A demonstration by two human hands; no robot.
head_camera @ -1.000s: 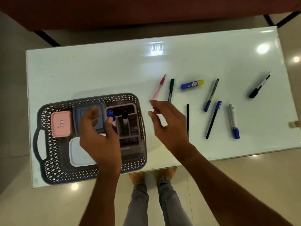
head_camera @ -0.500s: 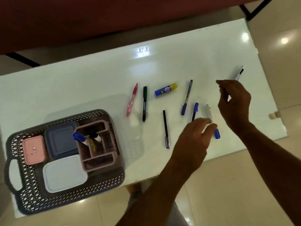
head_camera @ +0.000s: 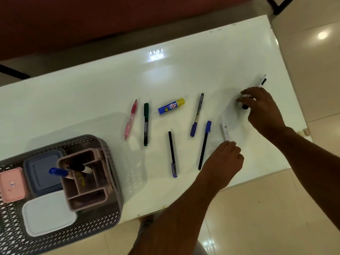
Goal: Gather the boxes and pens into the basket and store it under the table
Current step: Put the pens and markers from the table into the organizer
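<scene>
Right hand: my right hand [head_camera: 261, 109] curls narrowly over the black-capped white marker [head_camera: 263, 82] at the far right; I judge it pinched, not lifted.
Left hand: my left hand [head_camera: 223, 161] has its fingers drawn together on the near end of the white marker [head_camera: 225, 131]; a firm grip I cannot tell.
Between and left of my hands: on the glossy white table [head_camera: 92, 100] lie two blue-capped pens, a slim black pen, a blue-and-yellow glue stick [head_camera: 171, 106], a green marker and a pink pen.
Far left: the grey perforated plastic basket [head_camera: 110, 181] holds three smooth lidded boxes and a pink compartment organiser [head_camera: 86, 179] with two markers upright.
Progress: boxes gathered; most pens remain, and storing underneath is not yet done.
</scene>
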